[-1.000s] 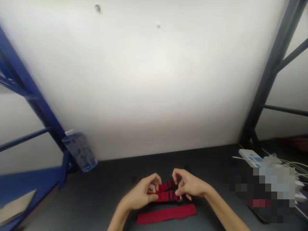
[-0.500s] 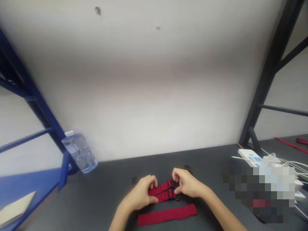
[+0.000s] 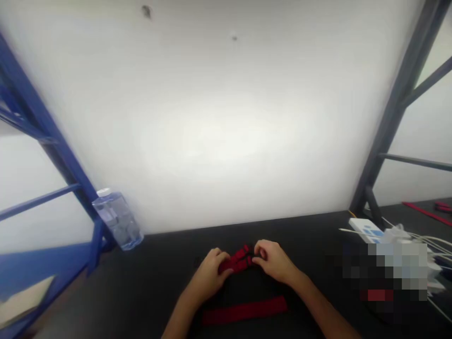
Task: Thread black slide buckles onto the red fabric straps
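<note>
Both my hands are low in the middle of the view, over the dark table top (image 3: 141,287). My left hand (image 3: 208,275) and my right hand (image 3: 273,261) grip a short red webbing strap with black buckles (image 3: 240,260) from either side. The fingers hide much of the buckles. A flat strip of dark red webbing (image 3: 245,310) lies on the table just below my hands, touching neither.
A clear plastic water bottle (image 3: 118,220) stands at the table's back left by a blue metal shelf frame (image 3: 60,146). A white power strip (image 3: 365,230) with white cables lies at the right, beside a pixelated patch (image 3: 388,268). A dark metal post (image 3: 391,122) rises behind it.
My hands have moved closer together and further up the picture, carrying the buckled strap away from the flat strip. The strap now looks more bunched, and the picture is darker.
</note>
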Demonstrator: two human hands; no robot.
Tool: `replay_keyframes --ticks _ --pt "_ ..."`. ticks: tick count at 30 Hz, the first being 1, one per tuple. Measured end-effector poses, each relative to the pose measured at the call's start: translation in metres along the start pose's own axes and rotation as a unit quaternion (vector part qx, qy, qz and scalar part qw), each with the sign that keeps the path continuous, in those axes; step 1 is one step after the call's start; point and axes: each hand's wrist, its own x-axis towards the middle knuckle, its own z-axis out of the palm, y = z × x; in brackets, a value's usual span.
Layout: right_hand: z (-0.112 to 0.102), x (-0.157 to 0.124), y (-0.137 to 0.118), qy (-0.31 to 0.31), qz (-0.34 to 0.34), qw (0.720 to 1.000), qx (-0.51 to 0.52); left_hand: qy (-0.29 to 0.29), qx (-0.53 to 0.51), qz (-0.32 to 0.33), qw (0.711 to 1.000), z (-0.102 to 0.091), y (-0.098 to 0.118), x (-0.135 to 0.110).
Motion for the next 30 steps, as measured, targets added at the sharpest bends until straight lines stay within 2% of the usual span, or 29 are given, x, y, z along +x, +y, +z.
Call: replay_keyframes --ticks 8,14,24,28,30 --pt "-0.001 -0.004 -0.003 -0.039 -0.017 0.998 -0.049 0.032 0.075 0.025 0.996 0.008 -0.008 0.011" --pt "0.002 -0.002 -0.008 -0.074 0.026 0.995 -0.068 0.046 0.102 0.027 0.993 0.015 -0.017 0.018" --pt "0.01 -0.001 -0.001 -0.05 0.036 0.997 -0.053 0.062 0.08 0.037 0.994 0.015 -0.024 0.018" --pt "-0.003 0.002 0.005 -0.029 0.029 0.998 -0.046 0.096 0.064 0.044 0.992 0.008 -0.014 0.014" --pt "-0.013 0.004 0.013 0.021 0.045 0.998 -0.05 0.114 0.048 0.045 0.991 0.004 -0.004 0.01"
